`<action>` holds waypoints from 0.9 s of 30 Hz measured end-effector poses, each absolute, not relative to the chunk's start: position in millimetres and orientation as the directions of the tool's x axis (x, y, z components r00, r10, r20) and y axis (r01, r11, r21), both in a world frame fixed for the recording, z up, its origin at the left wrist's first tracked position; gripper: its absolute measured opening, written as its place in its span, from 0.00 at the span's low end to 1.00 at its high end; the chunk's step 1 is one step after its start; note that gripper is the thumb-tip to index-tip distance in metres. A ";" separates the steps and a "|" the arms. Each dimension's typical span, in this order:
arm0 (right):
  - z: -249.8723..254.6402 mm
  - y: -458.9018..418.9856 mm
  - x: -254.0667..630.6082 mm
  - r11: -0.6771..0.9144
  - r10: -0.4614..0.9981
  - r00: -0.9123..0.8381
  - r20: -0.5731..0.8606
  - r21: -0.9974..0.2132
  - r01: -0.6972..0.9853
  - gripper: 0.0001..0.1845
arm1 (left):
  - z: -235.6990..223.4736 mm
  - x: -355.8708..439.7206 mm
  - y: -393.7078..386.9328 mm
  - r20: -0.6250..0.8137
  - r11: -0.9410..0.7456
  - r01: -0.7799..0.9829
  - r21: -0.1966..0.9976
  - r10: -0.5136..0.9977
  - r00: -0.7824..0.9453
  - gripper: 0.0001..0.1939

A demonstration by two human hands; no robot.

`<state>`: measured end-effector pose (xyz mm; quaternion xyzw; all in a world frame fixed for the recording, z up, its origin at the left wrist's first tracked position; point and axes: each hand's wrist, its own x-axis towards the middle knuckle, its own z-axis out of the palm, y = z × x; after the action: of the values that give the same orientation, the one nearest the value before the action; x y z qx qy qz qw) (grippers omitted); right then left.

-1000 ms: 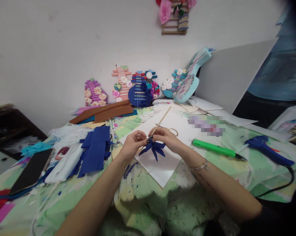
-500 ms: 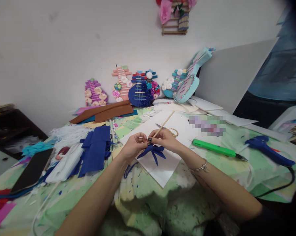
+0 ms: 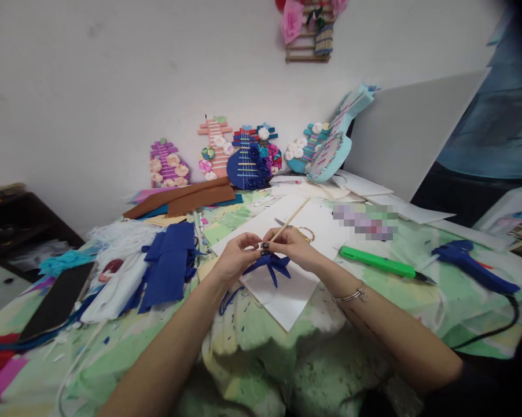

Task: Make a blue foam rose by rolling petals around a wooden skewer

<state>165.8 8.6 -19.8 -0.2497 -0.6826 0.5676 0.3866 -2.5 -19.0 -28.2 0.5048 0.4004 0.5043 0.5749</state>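
Note:
Pinched between the fingertips of my left hand [image 3: 238, 255] and my right hand [image 3: 289, 244] is a dark blue petal-shaped paper piece [image 3: 273, 269], its pointed ends hanging down. My right hand also keeps a thin wooden stick [image 3: 294, 215] between thumb and fingers, slanting up to the right. Both hands meet above a white sheet [image 3: 289, 301]. Gold-handled scissors [image 3: 307, 233] lie just beyond my right hand, partly hidden by it. The lower end of the stick is hidden by the fingers.
A green utility knife [image 3: 378, 262] and a blue glue gun [image 3: 475, 266] lie to the right. Left are folded blue paper [image 3: 168, 266], a white power strip [image 3: 116, 289] and a black phone [image 3: 57, 301]. Decorated lute-shaped crafts [image 3: 243, 159] lean against the wall.
The fingers have shifted slightly on the blue piece, and its hanging points have turned a little. The stick's top has moved slightly to the right.

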 end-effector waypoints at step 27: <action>-27.3 9.8 162.7 0.022 0.867 -0.482 0.123 -0.977 -0.210 0.16 | -29.5 -0.5 -17.6 0.135 -0.087 -0.262 0.961 0.976 0.170 0.17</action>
<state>162.7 9.8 -27.3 -0.2848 -0.5773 0.6386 0.4218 -0.5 -17.6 -29.5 0.5039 0.3541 0.5381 0.5754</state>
